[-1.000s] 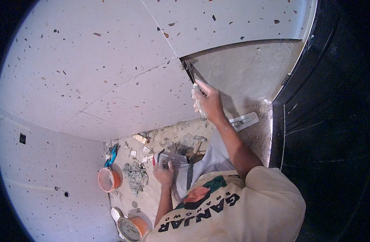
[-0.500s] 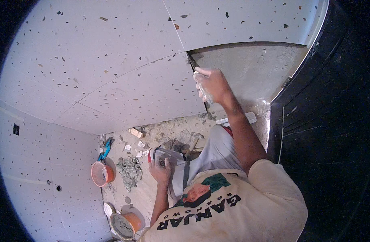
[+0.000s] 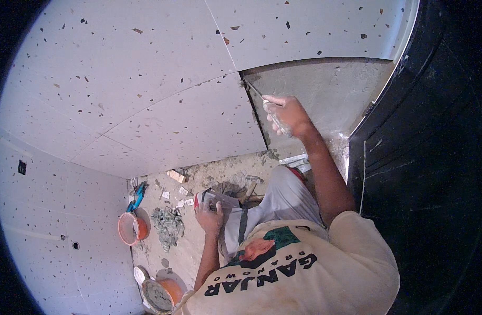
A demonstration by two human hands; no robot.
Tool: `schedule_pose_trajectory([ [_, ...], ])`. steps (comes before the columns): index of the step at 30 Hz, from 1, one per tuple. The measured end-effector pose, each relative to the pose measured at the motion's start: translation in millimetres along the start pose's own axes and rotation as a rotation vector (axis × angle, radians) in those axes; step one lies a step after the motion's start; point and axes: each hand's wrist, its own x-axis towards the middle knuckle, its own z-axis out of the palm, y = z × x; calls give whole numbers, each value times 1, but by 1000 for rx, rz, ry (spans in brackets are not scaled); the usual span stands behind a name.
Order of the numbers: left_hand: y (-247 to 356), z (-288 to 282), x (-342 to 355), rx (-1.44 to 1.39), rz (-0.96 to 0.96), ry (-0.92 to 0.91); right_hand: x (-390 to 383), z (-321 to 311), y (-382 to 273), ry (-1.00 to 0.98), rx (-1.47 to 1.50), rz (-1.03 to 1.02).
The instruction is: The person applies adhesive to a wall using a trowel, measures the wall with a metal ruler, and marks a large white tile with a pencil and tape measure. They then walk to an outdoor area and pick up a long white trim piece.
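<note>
My right hand (image 3: 289, 114) is closed around the handle of a thin metal-shafted tool (image 3: 255, 91) that looks like a screwdriver, though its exact kind is unclear. The shaft points up and left, its tip at the upper corner of a speckled white wall tile (image 3: 199, 118). That tile's dark side edge borders a bare grey patch of wall (image 3: 320, 92). Lower down, my left hand (image 3: 209, 219) lies over my bent knee in grey trousers (image 3: 288, 197), fingers apart and holding nothing I can see.
An orange bucket (image 3: 141, 227) stands by the left wall, and another with grey mortar (image 3: 157, 295) sits nearer. Between them lies a crumpled, dirty cloth (image 3: 168, 227). A blue-handled tool (image 3: 138, 197) and a hammer (image 3: 250, 190) are on the floor. A dark panel (image 3: 419, 173) rises at right.
My right hand has shifted slightly right and down from the tile edge, and the tool's thin shaft now shows. My left hand stays on the knee.
</note>
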Motion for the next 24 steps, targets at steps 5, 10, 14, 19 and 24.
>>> schedule_pose_trajectory([
  [5,8,-14,-1,-3,69,27,8,10,0,59,90,-37],
  [10,0,-14,-8,-23,-39,-6,10,19,1,30,11,-30],
  [14,-5,-14,-12,-28,-25,20,-7,9,2,-41,-35,24],
  [19,3,-17,-7,-12,-65,-13,-10,7,40,-114,132,-37],
  [24,-4,-17,-7,11,10,17,-4,16,35,-164,211,-109],
])
